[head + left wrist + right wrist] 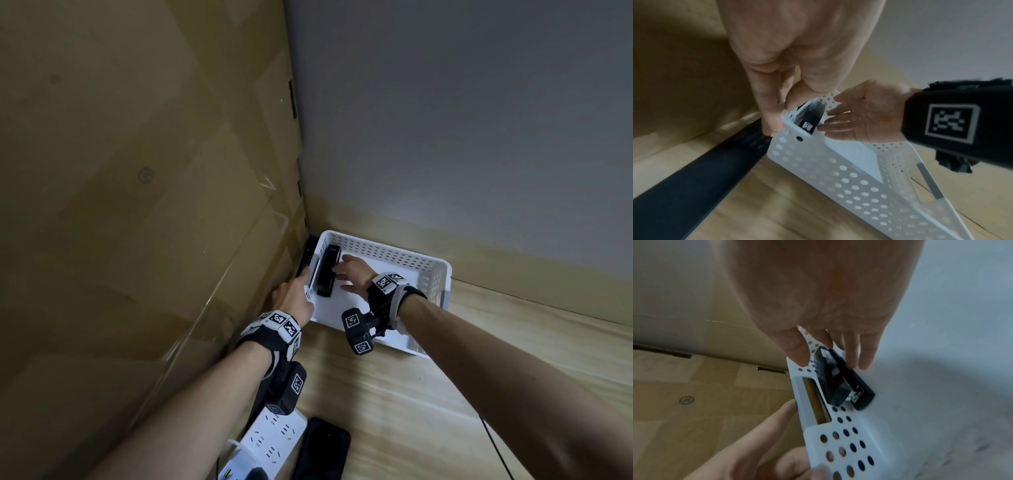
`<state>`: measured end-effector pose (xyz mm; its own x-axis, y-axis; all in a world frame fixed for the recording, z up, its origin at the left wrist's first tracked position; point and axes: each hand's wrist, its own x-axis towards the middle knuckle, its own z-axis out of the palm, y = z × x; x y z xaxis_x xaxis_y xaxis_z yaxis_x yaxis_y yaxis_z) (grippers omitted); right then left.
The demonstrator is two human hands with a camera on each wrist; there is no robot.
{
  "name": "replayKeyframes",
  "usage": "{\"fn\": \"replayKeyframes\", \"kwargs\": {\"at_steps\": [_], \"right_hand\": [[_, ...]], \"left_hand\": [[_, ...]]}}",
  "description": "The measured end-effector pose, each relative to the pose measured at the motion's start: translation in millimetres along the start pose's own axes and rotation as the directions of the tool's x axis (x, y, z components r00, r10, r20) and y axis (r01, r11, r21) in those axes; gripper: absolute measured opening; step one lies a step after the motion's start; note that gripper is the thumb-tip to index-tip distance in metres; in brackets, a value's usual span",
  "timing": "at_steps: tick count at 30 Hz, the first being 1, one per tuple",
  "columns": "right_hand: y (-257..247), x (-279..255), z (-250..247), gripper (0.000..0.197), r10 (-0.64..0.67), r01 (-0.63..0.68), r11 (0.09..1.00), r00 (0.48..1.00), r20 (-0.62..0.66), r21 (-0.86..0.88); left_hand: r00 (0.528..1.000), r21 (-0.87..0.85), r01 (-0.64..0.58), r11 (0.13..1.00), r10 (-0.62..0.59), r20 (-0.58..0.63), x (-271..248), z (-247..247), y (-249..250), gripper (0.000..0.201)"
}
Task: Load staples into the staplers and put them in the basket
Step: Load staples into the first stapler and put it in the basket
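A white perforated basket (404,255) stands on the wooden table in the corner by the wall. One black stapler (327,270) lies in it along its left wall, also plain in the right wrist view (840,381). My right hand (342,270) is inside the basket with straight, spread fingers (864,360) just beside the stapler's far end and holds nothing. My left hand (293,291) rests outside the basket's left wall, and its straight fingers (772,120) touch the rim near the handle slot.
Tall cardboard boxes (137,205) close off the left side and a grey wall stands behind. A black bar (694,170) lies between boxes and basket. A white power strip (274,435), a black phone (325,448) and a thin cable (493,442) lie near me.
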<state>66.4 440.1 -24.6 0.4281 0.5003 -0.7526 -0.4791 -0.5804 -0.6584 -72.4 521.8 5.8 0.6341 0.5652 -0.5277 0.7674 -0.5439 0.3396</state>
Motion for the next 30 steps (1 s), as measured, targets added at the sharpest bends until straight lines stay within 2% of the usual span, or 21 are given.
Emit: {"fn": "replayKeyframes", "kwargs": {"at_steps": [5,9,13,18,20,22,26,30], "right_hand": [[4.6,-1.1,8.1,0.035,0.019,-0.017,0.999,0.999,0.049,-0.045],[2.5,3.3,6.7,0.029,-0.001,0.001,1.000,0.997,0.072,-0.001],[5.7,2.8,4.7,0.040,0.007,-0.010,0.999,0.997,0.079,0.036],[3.0,-10.8,-5.9,0.032,-0.058,0.059,0.998,0.998,0.012,-0.013],[3.8,-22.3,-17.5,0.041,-0.094,0.093,0.995,0.995,-0.038,-0.032],[10.1,-36.9,-33.1,0.046,-0.145,0.139,0.986,0.987,-0.070,-0.094],[40.1,-70.5,-71.7,0.038,-0.279,0.218,0.908,0.951,-0.130,-0.357],[89.6,-120.0,-113.5,0.032,-0.328,0.196,0.854,0.922,-0.206,-0.482]], "left_hand": [[1.000,-0.013,0.003,1.000,-0.003,-0.001,3.2,-1.6,-1.2,0.079],[1.000,-0.023,0.005,1.000,-0.005,-0.003,5.6,-1.8,-4.0,0.080],[1.000,0.002,-0.008,1.000,0.008,0.000,6.3,-4.3,-4.6,0.080],[0.999,0.035,0.002,0.999,-0.003,0.038,0.6,-5.8,1.6,0.080],[1.000,0.066,0.003,0.998,-0.005,0.028,-4.6,-7.2,8.5,0.073],[0.999,0.103,-0.037,0.994,0.039,-0.020,-10.5,-8.5,18.6,0.063],[0.967,0.142,-0.226,0.964,0.240,-0.088,-22.1,-2.8,44.6,0.055],[0.920,0.125,-0.385,0.915,0.391,-0.026,-44.0,22.1,78.6,0.051]]}}
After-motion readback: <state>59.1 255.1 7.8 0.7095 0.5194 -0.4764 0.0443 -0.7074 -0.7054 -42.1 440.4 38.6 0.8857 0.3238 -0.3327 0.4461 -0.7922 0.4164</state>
